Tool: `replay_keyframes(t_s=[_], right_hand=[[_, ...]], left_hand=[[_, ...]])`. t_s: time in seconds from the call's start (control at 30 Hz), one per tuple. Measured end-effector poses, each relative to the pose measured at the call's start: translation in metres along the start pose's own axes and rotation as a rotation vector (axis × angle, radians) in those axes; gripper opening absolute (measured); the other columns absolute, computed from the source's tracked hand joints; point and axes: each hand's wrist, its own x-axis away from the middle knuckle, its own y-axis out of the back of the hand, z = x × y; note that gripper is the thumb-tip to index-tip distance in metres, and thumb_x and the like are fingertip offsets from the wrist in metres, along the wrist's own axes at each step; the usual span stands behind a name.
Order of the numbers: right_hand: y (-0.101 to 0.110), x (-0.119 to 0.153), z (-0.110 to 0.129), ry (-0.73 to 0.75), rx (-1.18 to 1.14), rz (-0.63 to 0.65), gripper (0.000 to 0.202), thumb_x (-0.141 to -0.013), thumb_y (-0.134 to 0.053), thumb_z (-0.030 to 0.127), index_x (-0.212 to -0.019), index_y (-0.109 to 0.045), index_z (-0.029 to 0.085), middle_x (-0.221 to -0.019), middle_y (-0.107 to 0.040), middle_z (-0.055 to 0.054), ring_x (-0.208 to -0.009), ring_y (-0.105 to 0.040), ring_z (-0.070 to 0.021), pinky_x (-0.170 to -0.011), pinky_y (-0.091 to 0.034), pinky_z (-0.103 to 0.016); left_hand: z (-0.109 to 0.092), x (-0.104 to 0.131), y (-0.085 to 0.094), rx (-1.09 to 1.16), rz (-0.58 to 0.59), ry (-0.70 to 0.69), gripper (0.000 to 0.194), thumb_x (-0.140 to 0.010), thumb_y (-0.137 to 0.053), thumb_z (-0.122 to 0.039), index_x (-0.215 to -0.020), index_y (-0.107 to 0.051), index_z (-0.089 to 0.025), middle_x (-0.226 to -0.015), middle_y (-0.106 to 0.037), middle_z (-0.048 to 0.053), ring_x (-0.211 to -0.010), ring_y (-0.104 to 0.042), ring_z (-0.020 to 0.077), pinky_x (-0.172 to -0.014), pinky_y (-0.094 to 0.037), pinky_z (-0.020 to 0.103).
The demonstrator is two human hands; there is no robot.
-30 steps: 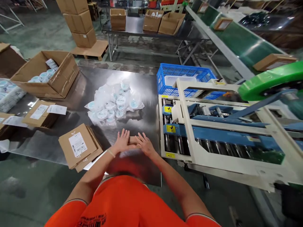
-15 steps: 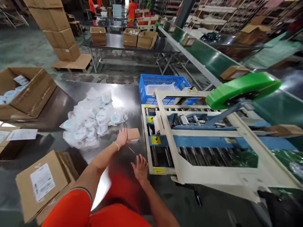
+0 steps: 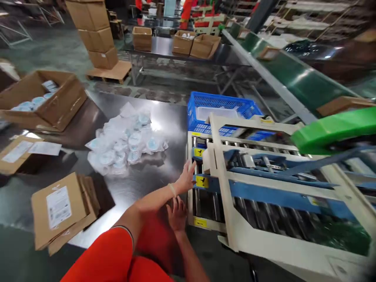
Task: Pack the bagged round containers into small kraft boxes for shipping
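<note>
My left hand (image 3: pixel 185 179) is at the infeed edge of a cream and blue roller machine (image 3: pixel 202 223). Its fingers are stretched out beside the yellow label, holding nothing I can see. Just below it, my right hand (image 3: pixel 177 214) lies near the table edge, fingers apart and nothing in them. The small brown box seen earlier does not show in this view. Left of my hands, a pile of clear bags with round white and light-blue items (image 3: pixel 129 143) lies on the metal table (image 3: pixel 161 170).
A large carton (image 3: pixel 63 105) of similar round items and flat stacked cardboard (image 3: pixel 60 207) sit to the left. A blue crate (image 3: pixel 192 111) stands beyond the machine. Its green wheel (image 3: pixel 337 131) and a green conveyor (image 3: pixel 302 80) are on the right.
My left hand has moved right from the small brown box on the table to the machine's infeed. That box is gone from the tabletop. My view has turned slightly left.
</note>
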Motion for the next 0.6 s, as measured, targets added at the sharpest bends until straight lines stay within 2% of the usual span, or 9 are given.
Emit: replay_keyframes(t_s=[0.07,0.17,0.23,0.3,0.33,0.4,0.47,0.53,0.6], right_hand=[[-0.001,-0.003,-0.005,-0.009,-0.091,-0.115,0.047,-0.107,-0.044,0.053,-0.138,-0.065,0.025,-0.143,-0.066,-0.023,-0.132,-0.06,-0.0438,-0.11,-0.048,-0.068],[-0.004,-0.026,0.008,-0.126,-0.202,-0.134,0.053,-0.101,-0.048,0.061,-0.119,-0.073,0.018,-0.125,-0.072,-0.025,-0.119,-0.066,-0.041,-0.104,-0.052,-0.064],[-0.009,-0.048,0.045,-0.11,-0.353,-0.035,0.053,-0.098,-0.048,0.06,-0.11,-0.075,0.016,-0.108,-0.075,-0.022,-0.104,-0.07,-0.0361,-0.097,-0.057,-0.056],[-0.016,-0.067,0.109,0.049,-0.532,0.108,0.048,-0.098,-0.048,0.054,-0.107,-0.077,0.017,-0.101,-0.077,-0.017,-0.095,-0.072,-0.0311,-0.091,-0.059,-0.047],[-0.02,-0.073,0.149,0.159,-0.603,0.174,0.044,-0.099,-0.049,0.049,-0.107,-0.078,0.018,-0.101,-0.078,-0.016,-0.096,-0.072,-0.0295,-0.091,-0.059,-0.044],[-0.029,-0.078,0.231,0.361,-0.68,0.301,0.037,-0.101,-0.049,0.039,-0.111,-0.079,0.02,-0.104,-0.079,-0.013,-0.097,-0.072,-0.0268,-0.092,-0.058,-0.04],[-0.038,-0.076,0.305,0.482,-0.62,0.434,0.032,-0.101,-0.049,0.027,-0.112,-0.078,0.021,-0.104,-0.076,-0.01,-0.097,-0.07,-0.0239,-0.092,-0.056,-0.036],[-0.044,-0.067,0.359,0.519,-0.448,0.549,0.028,-0.097,-0.051,0.018,-0.109,-0.077,0.02,-0.102,-0.072,-0.009,-0.096,-0.067,-0.0225,-0.092,-0.054,-0.034],[-0.048,-0.056,0.39,0.504,-0.283,0.6,0.024,-0.094,-0.057,0.015,-0.109,-0.075,0.018,-0.104,-0.068,-0.01,-0.099,-0.064,-0.0236,-0.093,-0.052,-0.034]], left_hand=[[0.004,0.082,0.049,-0.077,-0.109,0.051,0.088,-0.095,-0.063,-0.019,-0.171,-0.019,-0.018,-0.17,-0.033,0.024,-0.161,-0.036,0.0371,-0.13,-0.037,0.057],[0.008,0.22,0.15,-0.308,-0.419,0.251,0.058,-0.099,-0.052,-0.019,-0.157,-0.047,-0.02,-0.15,-0.053,0.02,-0.142,-0.053,0.0344,-0.123,-0.044,0.06],[0.006,0.309,0.217,-0.518,-0.681,0.511,0.046,-0.098,-0.05,-0.017,-0.143,-0.059,-0.018,-0.134,-0.06,0.019,-0.128,-0.059,0.0337,-0.116,-0.048,0.061],[0.001,0.379,0.27,-0.696,-0.889,0.866,0.04,-0.099,-0.05,-0.021,-0.136,-0.062,-0.013,-0.128,-0.06,0.02,-0.123,-0.059,0.0354,-0.112,-0.048,0.06],[-0.002,0.406,0.288,-0.747,-0.936,1.036,0.038,-0.1,-0.051,-0.024,-0.134,-0.063,-0.011,-0.129,-0.06,0.022,-0.124,-0.058,0.0368,-0.111,-0.047,0.06],[-0.006,0.438,0.311,-0.739,-0.937,1.346,0.037,-0.1,-0.054,-0.031,-0.127,-0.066,-0.008,-0.13,-0.061,0.025,-0.124,-0.058,0.0394,-0.108,-0.048,0.056],[-0.007,0.448,0.319,-0.611,-0.848,1.54,0.035,-0.099,-0.057,-0.036,-0.118,-0.07,-0.009,-0.127,-0.063,0.025,-0.122,-0.061,0.0402,-0.104,-0.049,0.051],[-0.008,0.447,0.32,-0.496,-0.78,1.58,0.033,-0.1,-0.056,-0.037,-0.113,-0.072,-0.011,-0.124,-0.066,0.024,-0.12,-0.064,0.0389,-0.101,-0.05,0.047],[-0.008,0.444,0.321,-0.468,-0.794,1.541,0.031,-0.101,-0.054,-0.035,-0.112,-0.071,-0.012,-0.125,-0.065,0.023,-0.12,-0.064,0.0379,-0.102,-0.049,0.045]])
